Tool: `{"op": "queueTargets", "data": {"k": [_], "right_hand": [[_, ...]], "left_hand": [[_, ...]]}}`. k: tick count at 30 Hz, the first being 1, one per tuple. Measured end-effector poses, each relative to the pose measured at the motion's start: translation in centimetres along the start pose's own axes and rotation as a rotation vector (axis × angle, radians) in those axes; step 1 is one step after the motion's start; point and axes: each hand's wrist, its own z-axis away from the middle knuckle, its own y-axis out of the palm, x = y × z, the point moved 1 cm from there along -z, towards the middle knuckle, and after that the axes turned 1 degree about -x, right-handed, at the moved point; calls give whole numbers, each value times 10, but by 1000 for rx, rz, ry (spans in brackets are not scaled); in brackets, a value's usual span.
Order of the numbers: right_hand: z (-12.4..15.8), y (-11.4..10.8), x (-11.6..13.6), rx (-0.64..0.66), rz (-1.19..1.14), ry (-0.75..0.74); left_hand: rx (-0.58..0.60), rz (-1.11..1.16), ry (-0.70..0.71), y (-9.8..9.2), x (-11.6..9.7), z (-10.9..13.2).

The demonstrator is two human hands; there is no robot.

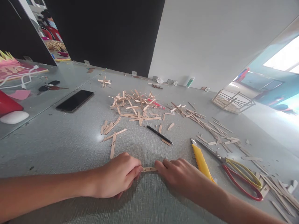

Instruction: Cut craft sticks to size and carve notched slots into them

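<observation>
A short wooden craft stick [149, 169] lies flat on the grey table [70, 146] near its front edge. My left hand [119, 175] has its fingers curled and pinches the stick's left end. From the other side, my right hand [179, 175] pinches the right end with closed fingers. Only the middle of the stick shows between the fingertips.
A heap of wooden sticks [134, 107] lies beyond, with a black pen [160, 134] in front. A yellow utility knife [202, 161] and red-and-yellow scissors [235, 174] lie to the right. A black phone [75, 100] is at the left, a stick frame [232, 101] far right.
</observation>
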Motion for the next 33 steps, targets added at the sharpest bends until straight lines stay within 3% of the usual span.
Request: {"op": "queueTargets", "data": {"k": [3, 9, 12, 17, 21, 26, 29, 33], "right_hand": [[1, -1, 7, -46, 48, 38], [-1, -29, 57, 9, 223, 255], [-3, -23, 47, 8, 189, 201], [3, 8, 9, -75, 52, 77], [5, 4, 27, -73, 107, 133], [-5, -19, 67, 72, 218, 296], [-6, -16, 59, 85, 208, 266], [0, 2, 26, -28, 159, 157]], "left_hand": [[-11, 2, 18, 2, 1, 0], [-21, 15, 48, 4, 6, -1], [-24, 23, 42, 4, 7, -1], [-38, 9, 52, 5, 6, -2], [-37, 13, 57, 5, 7, -2], [-41, 34, 59, 6, 9, -1], [-54, 36, 58, 5, 7, -1], [-69, 19, 69, 4, 2, 0]]}}
